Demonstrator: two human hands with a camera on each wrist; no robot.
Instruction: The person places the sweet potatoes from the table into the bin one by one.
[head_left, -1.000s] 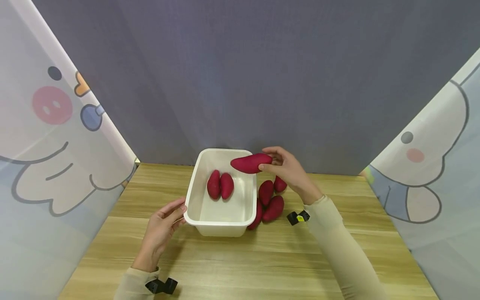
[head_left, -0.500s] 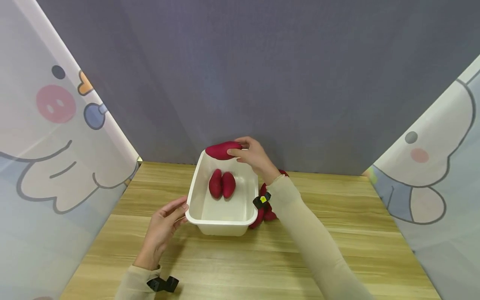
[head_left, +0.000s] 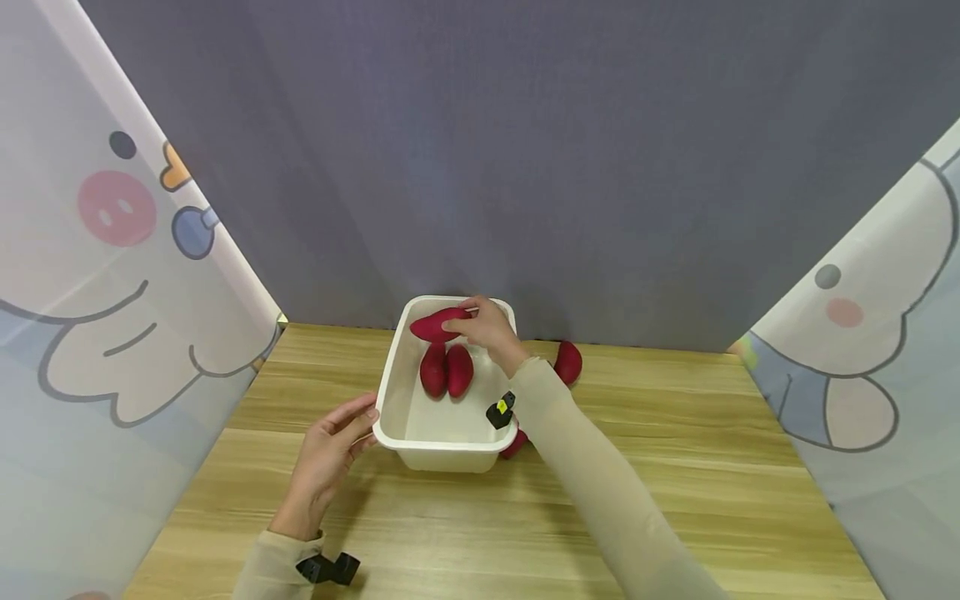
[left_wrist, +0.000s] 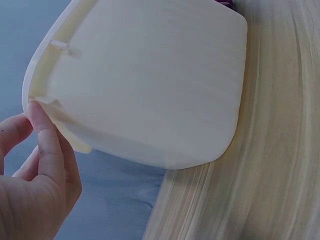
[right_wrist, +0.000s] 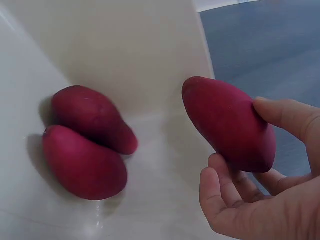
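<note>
My right hand [head_left: 487, 328] holds a dark red sweet potato [right_wrist: 227, 122] between thumb and fingers, inside the far end of a white plastic tub [head_left: 450, 447]. Below it, two more sweet potatoes lie side by side on the tub's floor, the left one [head_left: 432, 372] touching the right one [head_left: 460, 372]. At the tub's near left, my left hand [head_left: 327, 458] pinches the rim; in the left wrist view the thumb and fingertips [left_wrist: 42, 117] meet at the rim of the tub's outer wall [left_wrist: 145, 85].
Right of the tub, a sweet potato [head_left: 568, 363] lies on the wooden table [head_left: 675, 467]. Another [head_left: 514, 444] shows at the tub's near right, and my right sleeve [head_left: 592, 467] covers the area between. A grey curtain [head_left: 480, 150] hangs behind the table.
My right hand has carried the sweet potato left from above the tub's right rim, then down into the tub's far end. The left hand keeps its grip on the rim.
</note>
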